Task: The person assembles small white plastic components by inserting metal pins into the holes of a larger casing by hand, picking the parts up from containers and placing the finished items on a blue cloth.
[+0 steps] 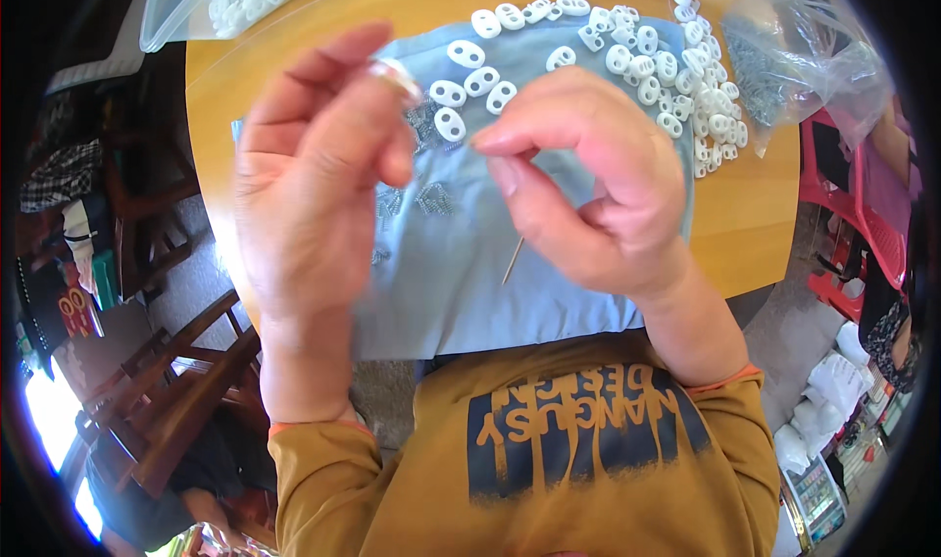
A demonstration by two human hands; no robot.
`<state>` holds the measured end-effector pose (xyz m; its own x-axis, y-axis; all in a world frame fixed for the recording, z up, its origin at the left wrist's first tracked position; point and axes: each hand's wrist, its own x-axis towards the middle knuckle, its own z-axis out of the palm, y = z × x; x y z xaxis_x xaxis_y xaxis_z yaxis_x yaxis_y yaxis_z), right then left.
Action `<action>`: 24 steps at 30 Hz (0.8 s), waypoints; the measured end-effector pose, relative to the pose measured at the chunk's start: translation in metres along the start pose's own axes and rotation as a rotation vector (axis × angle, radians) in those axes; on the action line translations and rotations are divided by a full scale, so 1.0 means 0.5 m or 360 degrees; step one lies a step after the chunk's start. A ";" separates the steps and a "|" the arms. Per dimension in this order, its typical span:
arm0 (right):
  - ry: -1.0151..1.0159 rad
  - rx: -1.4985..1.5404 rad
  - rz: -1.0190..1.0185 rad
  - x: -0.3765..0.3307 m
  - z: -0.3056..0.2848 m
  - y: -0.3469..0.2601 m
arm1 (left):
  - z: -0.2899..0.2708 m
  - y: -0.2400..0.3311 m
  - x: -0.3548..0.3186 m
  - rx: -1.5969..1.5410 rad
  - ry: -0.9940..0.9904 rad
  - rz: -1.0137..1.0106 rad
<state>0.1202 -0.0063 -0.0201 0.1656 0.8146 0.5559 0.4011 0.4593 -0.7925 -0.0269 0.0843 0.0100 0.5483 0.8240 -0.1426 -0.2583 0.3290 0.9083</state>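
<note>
My left hand (319,165), smeared a little by motion, is raised over the left part of a grey-blue cloth (470,302). Its thumb and forefinger pinch a small white plastic piece (395,77), mostly covered by the fingers. To the right, my right hand (598,180) is closed, thumb and forefinger nearly together. A thin brownish rod (512,260) sticks out below that hand; its upper part is hidden. Between the hands lie loose white two-hole oval cord locks (450,124). Small metal springs (433,199) lie in clusters on the cloth beside my left hand.
Many more white cord locks (642,67) are heaped at the back right of the wooden table (750,219). A clear bag of springs (799,57) lies at the far right. A clear tub (181,13) of white pieces stands back left. Wooden chairs (181,390) are at left.
</note>
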 end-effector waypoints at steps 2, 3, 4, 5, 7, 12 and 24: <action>-0.0065 0.0055 -0.0021 -0.001 0.006 -0.002 | -0.024 0.007 0.007 -0.0054 0.0003 0.0160; -0.0194 -0.0039 -0.0108 -0.002 0.009 -0.004 | -0.030 0.012 0.010 -0.0084 0.0019 0.0219; -0.0323 -0.0131 -0.0196 -0.003 0.014 -0.005 | -0.035 0.014 0.013 -0.0113 0.0035 0.0280; -0.0308 -0.0155 -0.0176 -0.013 0.030 -0.002 | -0.040 0.017 0.014 -0.0115 0.0045 0.0279; -0.0490 -0.0392 -0.0121 -0.017 0.029 -0.010 | -0.052 0.022 0.015 -0.0194 -0.0027 0.0316; -0.0528 -0.0748 -0.0058 -0.017 0.030 -0.009 | -0.072 0.026 0.016 -0.0228 -0.0050 0.0271; -0.0398 -0.0725 -0.0073 -0.021 0.046 0.001 | -0.059 0.017 0.012 -0.0187 -0.0050 0.0236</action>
<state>0.0980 -0.0063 -0.0319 -0.0592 0.8825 0.4665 0.7633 0.3412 -0.5486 -0.0494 0.1056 0.0052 0.5213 0.8534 0.0036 -0.4281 0.2579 0.8662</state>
